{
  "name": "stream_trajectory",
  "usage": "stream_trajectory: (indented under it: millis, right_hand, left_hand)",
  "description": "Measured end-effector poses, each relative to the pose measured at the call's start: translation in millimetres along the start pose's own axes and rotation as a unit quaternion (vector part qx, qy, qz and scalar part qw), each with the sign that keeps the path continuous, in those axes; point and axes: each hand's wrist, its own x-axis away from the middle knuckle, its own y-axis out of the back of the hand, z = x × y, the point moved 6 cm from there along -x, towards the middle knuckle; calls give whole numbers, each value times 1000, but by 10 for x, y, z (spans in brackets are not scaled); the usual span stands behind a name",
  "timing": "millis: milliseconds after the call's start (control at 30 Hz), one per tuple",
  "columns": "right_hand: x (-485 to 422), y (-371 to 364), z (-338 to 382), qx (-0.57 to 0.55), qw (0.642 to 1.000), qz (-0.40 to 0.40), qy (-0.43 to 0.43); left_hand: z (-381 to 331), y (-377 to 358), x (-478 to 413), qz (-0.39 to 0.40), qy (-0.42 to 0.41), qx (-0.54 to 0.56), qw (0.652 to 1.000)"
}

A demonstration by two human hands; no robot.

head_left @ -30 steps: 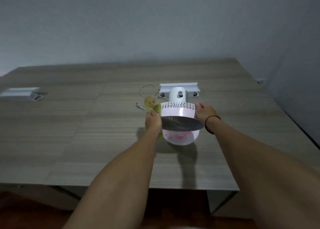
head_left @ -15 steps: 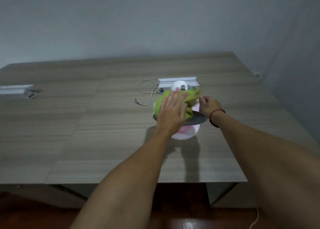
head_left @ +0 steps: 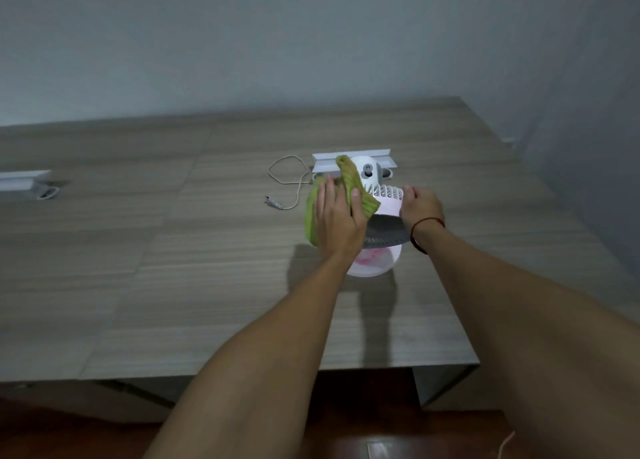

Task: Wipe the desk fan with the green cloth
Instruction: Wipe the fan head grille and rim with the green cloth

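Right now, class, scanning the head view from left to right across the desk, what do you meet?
White box → loose white cable → left hand → desk fan → right hand. The green cloth and the white rail behind the fan overlap these, so they are left out.

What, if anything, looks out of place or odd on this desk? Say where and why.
Pinkish-red smudges mark the white base of the desk fan, below its grille; they look like stains, though a printed pattern is possible. Left of the fan a white cable lies loose, its plug end connected to nothing.
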Motion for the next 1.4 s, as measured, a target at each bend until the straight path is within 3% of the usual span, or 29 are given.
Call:
stream_trajectory:
  millis: [67, 133, 167, 233, 267, 300, 367, 433, 533, 600, 667, 733, 867, 967, 1100, 1233, 1333, 1400]
  right_hand:
    - [-37, 9, -20, 10, 1000, 12, 10]
    - [-87, 23, -43, 14, 1000, 14, 15]
    - [-104, 26, -61, 13, 1000, 12, 15]
    - [-131, 38, -86, 3, 1000, 4, 17]
    - [-138, 45, -102, -1, 1000, -1, 15]
    - [-145, 54, -120, -6, 1000, -6, 13]
    - [-167, 77, -133, -12, 1000, -18, 12]
    - [-172, 103, -117, -10, 1000, -27, 10]
    - [-189, 109, -60, -15, 1000, -20, 3]
    - [-203, 88, -49, -13, 1000, -7, 5]
    - [-205, 59, -46, -19, 1000, 6, 14]
    - [-209, 57, -51, -33, 999, 3, 14]
    - [-193, 65, -81, -59, 998, -1, 27]
    - [-217, 89, -131, -75, 996, 5, 45]
    - [-248, 48, -174, -112, 992, -16, 47]
    - [-237, 34, -207, -131, 991, -30, 24]
    - [-234, 48, -217, -116, 993, -25, 2]
    - [-212, 47, -208, -110, 994, -26, -4]
  left_hand:
    - [110, 12, -68, 7, 19, 50, 999]
    - [379, 20, -137, -11, 118, 111, 987]
    - [598, -25, -147, -9, 218, 146, 965]
    - [926, -162, -53, 37, 406, 255, 877]
    - [1003, -208, 15, 55, 451, 301, 838]
    - [1031, -219, 76, 61, 469, 315, 823]
    - [1007, -232, 86, 54, 458, 282, 841]
    - [791, -146, 35, -4, 383, 213, 899]
    - [251, -21, -70, -51, 124, 138, 981]
    - [216, -81, -115, -28, 69, 117, 990]
    - [356, -77, -155, -8, 110, 136, 985]
    - [585, -88, -190, 6, 203, 196, 959]
    - [1104, -269, -147, 45, 405, 338, 849]
    - [1270, -510, -21, 101, 455, 458, 758]
    - [1459, -748, 93, 86, 493, 487, 715]
    - [1299, -640, 64, 50, 468, 478, 742]
    - [1111, -352, -35, 10, 420, 351, 837]
    - [880, -198, -81, -9, 336, 243, 910]
